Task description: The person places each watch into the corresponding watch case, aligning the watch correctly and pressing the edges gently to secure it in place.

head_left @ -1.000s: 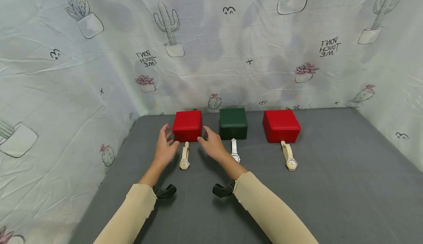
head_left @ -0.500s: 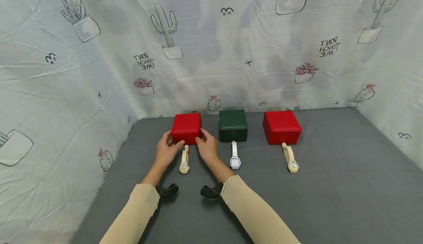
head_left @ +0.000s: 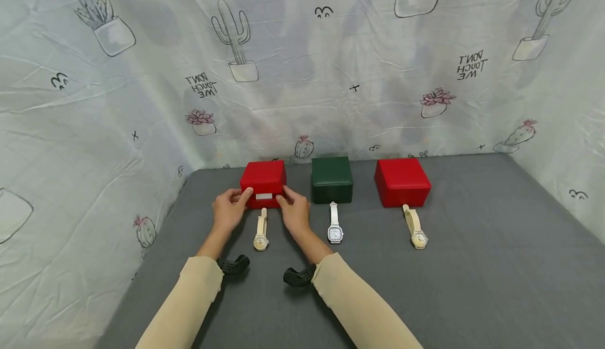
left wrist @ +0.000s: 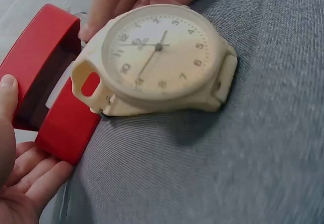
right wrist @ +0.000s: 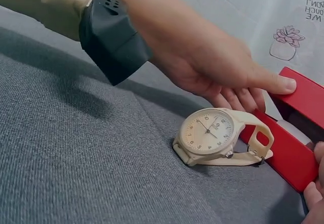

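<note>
A red watch box (head_left: 263, 174) stands at the left of the row, its lid tilted partly up and a white strip showing in the front gap. My left hand (head_left: 228, 212) grips its left side, with the thumb on the lid's front edge and fingers against the base in the left wrist view. On the other side my right hand (head_left: 296, 213) holds it, thumb on the lid (right wrist: 304, 93) and fingers lower down. Between my hands lies a cream watch (head_left: 261, 233), face up, its strap pointing toward the box. Most of the box's inside is hidden.
Right of the hands stand a closed green box (head_left: 332, 180) with a white watch (head_left: 335, 228) before it, and a closed red box (head_left: 403, 182) with another cream watch (head_left: 416, 231). A printed curtain (head_left: 340, 123) hangs behind the grey table (head_left: 472, 265).
My hands came in around the left red box from both sides and took hold of it. Its lid has risen from closed to partly open. The watches stay on the table.
</note>
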Motion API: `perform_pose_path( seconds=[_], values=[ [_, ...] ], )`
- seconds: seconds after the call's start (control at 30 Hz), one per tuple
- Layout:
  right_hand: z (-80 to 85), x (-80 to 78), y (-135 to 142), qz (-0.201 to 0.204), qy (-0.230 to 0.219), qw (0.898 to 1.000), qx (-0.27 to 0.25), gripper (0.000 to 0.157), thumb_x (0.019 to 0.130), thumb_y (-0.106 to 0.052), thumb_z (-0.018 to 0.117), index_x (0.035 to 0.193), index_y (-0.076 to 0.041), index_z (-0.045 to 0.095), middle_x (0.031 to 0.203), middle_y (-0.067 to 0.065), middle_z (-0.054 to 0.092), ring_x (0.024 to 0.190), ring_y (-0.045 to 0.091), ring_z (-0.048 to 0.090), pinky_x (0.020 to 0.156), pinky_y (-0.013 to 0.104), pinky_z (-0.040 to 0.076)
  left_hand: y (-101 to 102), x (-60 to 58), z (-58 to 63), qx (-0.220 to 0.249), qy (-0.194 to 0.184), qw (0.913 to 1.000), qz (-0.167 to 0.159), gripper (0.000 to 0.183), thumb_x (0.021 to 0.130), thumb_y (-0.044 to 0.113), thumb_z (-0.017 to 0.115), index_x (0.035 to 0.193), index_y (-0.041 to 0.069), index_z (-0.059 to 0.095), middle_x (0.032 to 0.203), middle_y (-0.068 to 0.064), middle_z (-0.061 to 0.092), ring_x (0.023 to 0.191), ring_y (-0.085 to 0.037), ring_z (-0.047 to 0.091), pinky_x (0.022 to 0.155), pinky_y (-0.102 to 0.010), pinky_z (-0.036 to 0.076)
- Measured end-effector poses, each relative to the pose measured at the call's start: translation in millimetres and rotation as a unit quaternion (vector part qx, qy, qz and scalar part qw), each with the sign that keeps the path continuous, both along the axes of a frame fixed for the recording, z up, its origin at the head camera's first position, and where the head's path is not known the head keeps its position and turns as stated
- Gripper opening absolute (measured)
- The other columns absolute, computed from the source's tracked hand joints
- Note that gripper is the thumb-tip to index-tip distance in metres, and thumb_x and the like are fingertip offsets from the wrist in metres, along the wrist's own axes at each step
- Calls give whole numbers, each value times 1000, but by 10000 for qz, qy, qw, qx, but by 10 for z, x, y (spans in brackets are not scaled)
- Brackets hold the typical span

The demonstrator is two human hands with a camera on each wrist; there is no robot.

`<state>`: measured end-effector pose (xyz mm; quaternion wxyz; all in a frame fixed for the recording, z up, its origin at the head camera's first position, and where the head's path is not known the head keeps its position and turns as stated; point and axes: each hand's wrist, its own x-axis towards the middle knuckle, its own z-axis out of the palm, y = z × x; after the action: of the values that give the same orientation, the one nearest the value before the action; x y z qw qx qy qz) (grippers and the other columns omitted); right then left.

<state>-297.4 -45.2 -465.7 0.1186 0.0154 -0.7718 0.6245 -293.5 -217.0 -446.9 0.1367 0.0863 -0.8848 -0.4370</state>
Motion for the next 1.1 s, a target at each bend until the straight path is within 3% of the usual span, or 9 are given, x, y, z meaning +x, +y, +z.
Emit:
perform_pose_path(
  seconds=[0.27,0.47,0.67,0.83,0.93,1.1],
  values=[
    [23,-46,28,-475,53,9988,100,35,89,-12,68,124,-11,66,123,6,67,116,21,63,100,39,49,49,-131,164,227,-560,9982,25,83,80,76,51,109,0,68,106,-20,68,78,-22,74,73,-30,57],
    [32,-40,40,-416,79,9991,22,36,89,-12,68,125,-10,66,124,6,67,115,20,64,99,38,50,107,-292,337,441,-1059,9924,444,102,72,88,43,113,-2,64,104,-21,68,69,-22,73,66,-33,59],
    [16,-29,31,-371,90,9990,242,37,92,-15,66,128,-13,64,130,3,63,121,19,60,104,39,46,178,-452,503,84,-1499,9864,672,108,71,93,27,102,-3,64,88,-17,70,55,-19,66,55,-35,58],
    [8,7,-9,-205,295,9987,362,37,93,-15,64,130,-10,62,134,7,60,124,19,58,106,39,44,122,-528,611,-366,-2002,9785,336,114,74,92,10,93,-7,65,74,-16,67,52,-21,64,59,-40,59],
    [-8,28,-31,-188,327,9986,373,36,93,-15,63,129,-10,62,133,6,60,124,18,58,105,38,45,37,-554,628,-229,-2301,9729,-52,114,78,88,6,95,-9,63,75,-17,69,55,-22,67,64,-42,60],
    [-30,25,-13,-280,295,9986,350,36,93,-14,63,129,-10,63,133,6,61,122,18,59,100,37,49,-15,-555,624,-219,-2451,9668,-691,100,90,76,16,106,-13,61,92,-23,71,63,-21,70,70,-41,60]
  ],
)
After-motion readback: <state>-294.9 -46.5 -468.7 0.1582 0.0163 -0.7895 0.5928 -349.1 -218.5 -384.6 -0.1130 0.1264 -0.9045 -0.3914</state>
